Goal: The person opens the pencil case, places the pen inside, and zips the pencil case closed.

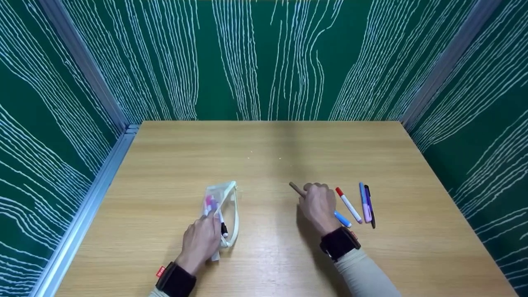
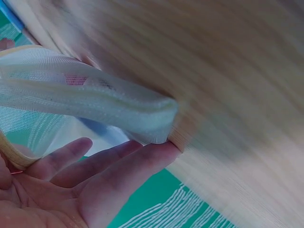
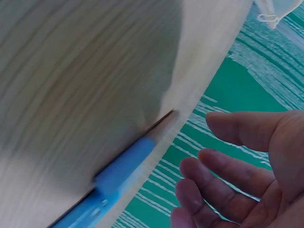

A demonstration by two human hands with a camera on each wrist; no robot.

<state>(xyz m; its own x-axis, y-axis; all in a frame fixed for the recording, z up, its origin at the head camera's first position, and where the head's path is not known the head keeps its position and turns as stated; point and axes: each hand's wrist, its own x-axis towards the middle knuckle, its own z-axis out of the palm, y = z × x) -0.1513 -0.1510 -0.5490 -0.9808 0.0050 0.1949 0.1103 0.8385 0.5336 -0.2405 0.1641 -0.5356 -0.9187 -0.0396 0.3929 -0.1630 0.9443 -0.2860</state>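
A clear mesh pouch [image 1: 225, 202] with a cream zip edge lies on the wooden table [image 1: 264, 148], left of centre, with several pens inside. My left hand [image 1: 202, 241] rests on its near end. In the left wrist view the straight fingertips [image 2: 156, 149] touch the pouch's edge [image 2: 118, 102]. My right hand [image 1: 319, 204] hovers right of centre over a brown pencil [image 1: 296, 188] and a blue pen [image 1: 342, 218]. The right wrist view shows its fingers [image 3: 223, 166] loosely curled and holding nothing, with the blue pen [image 3: 118, 175] flat on the table.
Right of my right hand lie a red-capped white marker [image 1: 348, 205], a purple highlighter [image 1: 364, 202] and a dark pen [image 1: 370, 206], side by side. Green walls with white lines enclose the table on three sides. An aluminium rail [image 1: 90, 198] runs along the left edge.
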